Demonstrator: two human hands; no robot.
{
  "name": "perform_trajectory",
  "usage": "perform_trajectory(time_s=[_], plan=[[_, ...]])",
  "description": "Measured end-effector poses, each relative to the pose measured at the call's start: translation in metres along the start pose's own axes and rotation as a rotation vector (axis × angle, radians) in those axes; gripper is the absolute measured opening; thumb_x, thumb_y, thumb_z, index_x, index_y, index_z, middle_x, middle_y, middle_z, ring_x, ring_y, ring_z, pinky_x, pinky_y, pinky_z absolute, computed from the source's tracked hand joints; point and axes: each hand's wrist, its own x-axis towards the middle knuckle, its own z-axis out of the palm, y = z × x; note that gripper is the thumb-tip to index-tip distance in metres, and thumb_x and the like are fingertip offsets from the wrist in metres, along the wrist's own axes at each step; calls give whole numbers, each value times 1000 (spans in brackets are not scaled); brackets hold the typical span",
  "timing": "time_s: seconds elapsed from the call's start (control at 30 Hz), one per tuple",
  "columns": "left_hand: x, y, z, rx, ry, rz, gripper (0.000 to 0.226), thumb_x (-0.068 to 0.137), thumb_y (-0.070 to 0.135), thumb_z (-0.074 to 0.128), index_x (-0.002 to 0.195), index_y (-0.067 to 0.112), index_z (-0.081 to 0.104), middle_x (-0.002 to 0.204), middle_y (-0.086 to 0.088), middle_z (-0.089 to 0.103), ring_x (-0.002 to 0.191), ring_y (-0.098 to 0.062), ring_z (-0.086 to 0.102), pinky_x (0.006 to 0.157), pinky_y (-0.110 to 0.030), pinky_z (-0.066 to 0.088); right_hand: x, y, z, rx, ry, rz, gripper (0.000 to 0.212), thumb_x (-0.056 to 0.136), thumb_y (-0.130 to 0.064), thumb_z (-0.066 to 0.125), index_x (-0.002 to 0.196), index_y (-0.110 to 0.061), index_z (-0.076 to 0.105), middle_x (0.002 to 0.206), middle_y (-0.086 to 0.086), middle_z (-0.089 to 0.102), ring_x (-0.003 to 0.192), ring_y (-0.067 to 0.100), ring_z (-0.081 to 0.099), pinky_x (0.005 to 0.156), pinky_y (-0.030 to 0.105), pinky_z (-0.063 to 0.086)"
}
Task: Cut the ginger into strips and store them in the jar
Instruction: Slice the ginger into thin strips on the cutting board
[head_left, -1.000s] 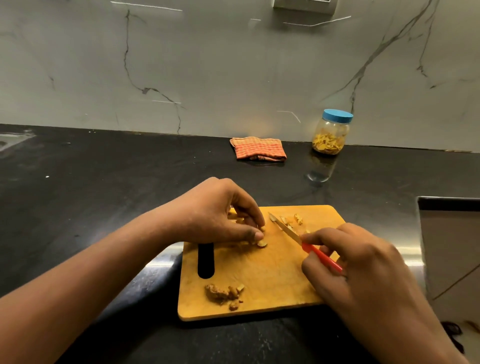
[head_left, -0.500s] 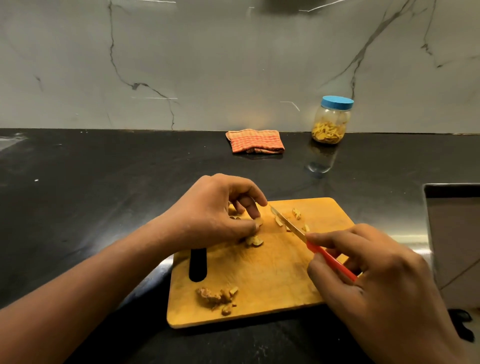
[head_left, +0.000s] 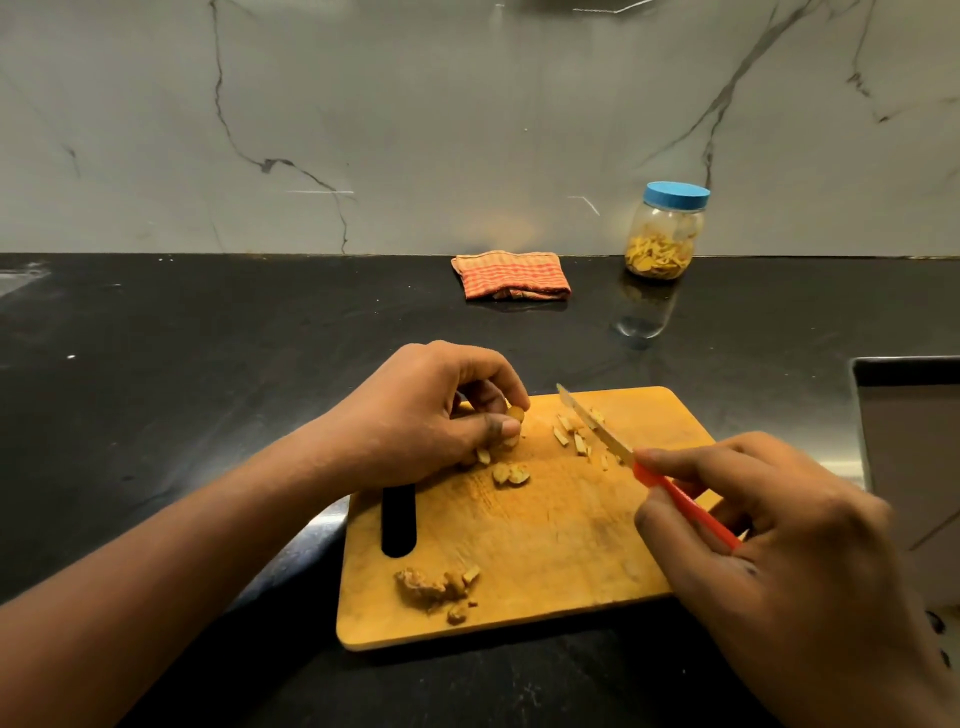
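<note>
Looking down through the head camera: pinching a small ginger slice (head_left: 515, 414) between thumb and fingertips of the left hand (head_left: 431, 415), grip grasping that piece just over the cutting board (head_left: 545, 545), toward the board's 11 o'clock. Holding the red-handled knife (head_left: 597, 422) in the right hand (head_left: 779, 545) at the board's 3 o'clock, grip clenched round the handle and forefinger lying along its top. Pointing the blade toward 11 o'clock, right beside a scatter of ginger strips (head_left: 574, 440) at the board's 1 o'clock; contact with them not discernible. Finding two more ginger rounds (head_left: 511, 474) on the board just under the left hand, and a clump of ginger scraps (head_left: 436, 590) at the board's 7 o'clock. Resting the board flat on the black counter (head_left: 208, 364). Finding the jar (head_left: 662, 244) well apart at the counter's 1 o'clock, against the marble wall (head_left: 415, 130), blue lid (head_left: 676, 195) on, partly filled with yellow strips. Finding a folded orange checked cloth (head_left: 511, 275) at 12 o'clock, near the jar but apart from it.
</note>
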Motion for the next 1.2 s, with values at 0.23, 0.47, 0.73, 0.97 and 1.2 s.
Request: perform_trajectory(time_s=[0.23, 0.47, 0.73, 0.97, 1.2], plan=[[-1, 1, -1, 31, 12, 17, 8, 89, 24, 69, 94, 30, 68, 86, 13, 69, 83, 4, 64, 68, -14, 54, -1, -1, 0, 16, -32, -6, 30, 76, -44, 57, 93, -28, 75, 77, -16, 60, 76, -5, 54, 58, -2, 36], [0, 1, 11, 51, 204, 165, 13, 82, 27, 76, 94, 33, 78, 92, 18, 72, 93, -1, 64, 81, -24, 55, -1, -2, 0, 49, -29, -9, 35, 74, -49, 52, 93, -30, 74, 77, -17, 60, 80, -2, 56, 57, 0, 39], [0, 3, 14, 96, 83, 151, 15, 81, 27, 78, 95, 33, 80, 91, 20, 73, 94, 1, 63, 81, -17, 53, -5, -2, 0, 42, -37, -11, 29, 73, -45, 57, 90, -31, 75, 75, -17, 59, 64, -1, 52, 54, 1, 33], [-1, 2, 10, 152, 9, 185, 16, 83, 31, 76, 98, 35, 79, 97, 21, 72, 100, 4, 60, 83, -13, 51, -5, -3, -4, -29, -77, -34, 31, 73, -49, 54, 89, -33, 75, 75, -18, 58, 60, -1, 53, 52, 7, 41], [0, -1, 14, 93, 77, 169, 13, 79, 35, 78, 92, 32, 80, 90, 18, 72, 95, -2, 63, 83, -29, 57, -5, -6, -15, -45, -57, -49, 27, 73, -44, 56, 84, -29, 76, 73, -16, 59, 67, 2, 53, 54, 2, 37]])
